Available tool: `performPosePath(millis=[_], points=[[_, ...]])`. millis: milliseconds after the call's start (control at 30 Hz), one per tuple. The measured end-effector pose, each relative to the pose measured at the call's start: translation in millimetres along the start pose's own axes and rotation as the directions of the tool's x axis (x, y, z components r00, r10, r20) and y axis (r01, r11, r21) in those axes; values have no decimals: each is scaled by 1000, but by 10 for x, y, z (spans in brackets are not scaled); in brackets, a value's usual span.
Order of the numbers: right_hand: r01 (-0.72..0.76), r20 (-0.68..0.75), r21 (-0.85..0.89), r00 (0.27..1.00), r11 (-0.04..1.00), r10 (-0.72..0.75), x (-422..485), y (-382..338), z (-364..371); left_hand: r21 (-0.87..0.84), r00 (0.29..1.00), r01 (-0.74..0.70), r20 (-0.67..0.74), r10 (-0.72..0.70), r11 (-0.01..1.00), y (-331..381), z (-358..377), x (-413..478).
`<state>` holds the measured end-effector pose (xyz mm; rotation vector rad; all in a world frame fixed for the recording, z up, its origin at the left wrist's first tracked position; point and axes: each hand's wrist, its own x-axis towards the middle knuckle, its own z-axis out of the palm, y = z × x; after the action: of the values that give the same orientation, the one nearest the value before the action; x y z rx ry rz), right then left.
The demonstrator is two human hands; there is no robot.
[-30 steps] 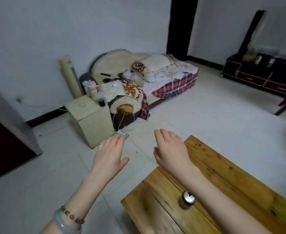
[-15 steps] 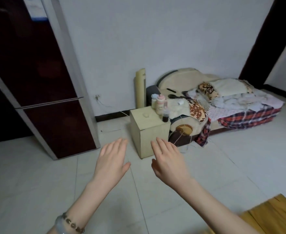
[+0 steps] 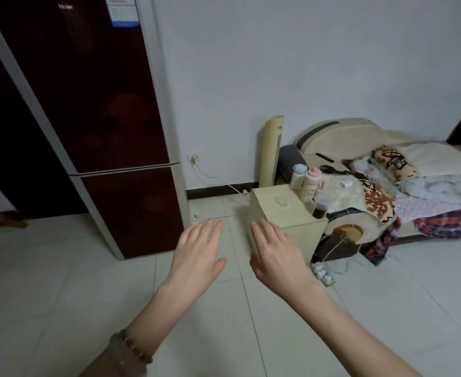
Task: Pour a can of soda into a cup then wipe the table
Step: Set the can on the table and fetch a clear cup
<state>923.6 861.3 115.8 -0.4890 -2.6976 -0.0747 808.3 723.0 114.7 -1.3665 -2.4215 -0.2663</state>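
My left hand [image 3: 198, 253] and my right hand [image 3: 277, 255] are both held out in front of me, palms down, fingers straight and together, holding nothing. They hover over the white tiled floor [image 3: 60, 308]. No soda can, cup or wooden table shows in the head view. My left wrist carries a bead bracelet [image 3: 136, 349].
A dark red fridge [image 3: 93, 110] stands at the left. A cream bedside cabinet [image 3: 283, 213] with bottles is just beyond my right hand, a low bed [image 3: 414, 186] with bedding to the right. A power strip [image 3: 323, 274] and cords lie on the floor.
The view has swung left: the wooden table and the soda can have left the frame, and the fridge has come in. Both hands stay held out, empty.
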Motion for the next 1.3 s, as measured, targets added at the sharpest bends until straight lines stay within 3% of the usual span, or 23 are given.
performPosePath(millis=[333, 800, 1067, 1300], points=[[30, -38, -1, 999, 1000, -30, 1377, 117, 850, 23, 999, 9, 31, -10, 1000, -817, 725, 1130], [-63, -29, -38, 998, 997, 61, 3520, 915, 1738, -45, 991, -127, 45, 129, 991, -1643, 1693, 3512], [-215, 3, -99, 976, 971, 217, 4111, 1525, 2158, -155, 957, -280, 32, 288, 947, -1607, 2240, 4562], [-423, -12, -166, 904, 891, 427, 4729, 2134, 2637, -265, 872, -445, 87, 481, 855, -1513, 2912, 5719]])
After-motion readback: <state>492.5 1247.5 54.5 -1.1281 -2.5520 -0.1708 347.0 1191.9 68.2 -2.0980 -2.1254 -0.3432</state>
